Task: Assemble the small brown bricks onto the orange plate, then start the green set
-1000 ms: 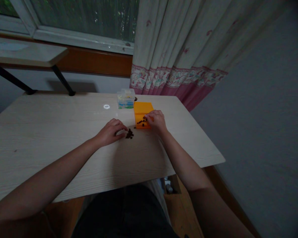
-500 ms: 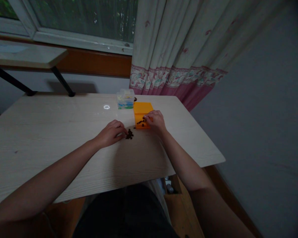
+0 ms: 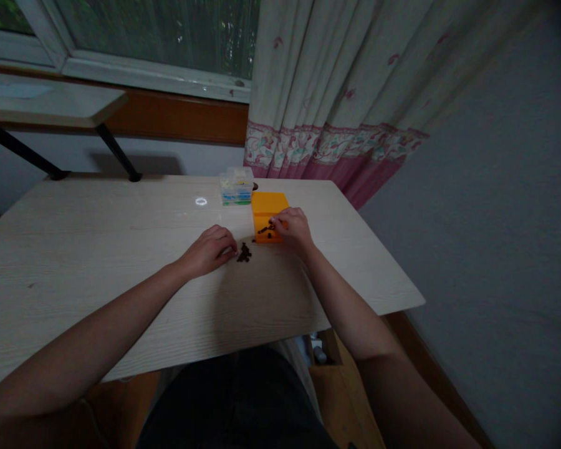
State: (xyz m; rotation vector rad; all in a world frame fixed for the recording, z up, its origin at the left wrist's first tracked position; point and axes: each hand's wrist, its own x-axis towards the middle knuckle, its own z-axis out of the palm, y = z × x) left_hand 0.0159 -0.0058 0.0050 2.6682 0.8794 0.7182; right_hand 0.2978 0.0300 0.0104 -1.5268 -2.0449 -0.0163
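An open orange box (image 3: 267, 206) lies on the pale wooden table (image 3: 121, 249), with a few small dark pieces in its near half. My right hand (image 3: 293, 229) rests on the box's right side, fingers curled and pinched over those pieces; what they hold is too small to make out. A little heap of the same dark pieces (image 3: 244, 252) sits on the table just left of the box. My left hand (image 3: 210, 248) lies palm down beside that heap, fingers bent, the fingertips almost touching it.
A clear plastic case with coloured contents (image 3: 236, 186) stands behind the orange box. A small bright ring of light (image 3: 201, 201) shows on the table. A curtain (image 3: 336, 93) hangs behind; the table's right edge (image 3: 402, 293) drops off near a grey wall.
My left hand has drawn back very slightly from the heap of dark pieces. The right hand stays at the box.
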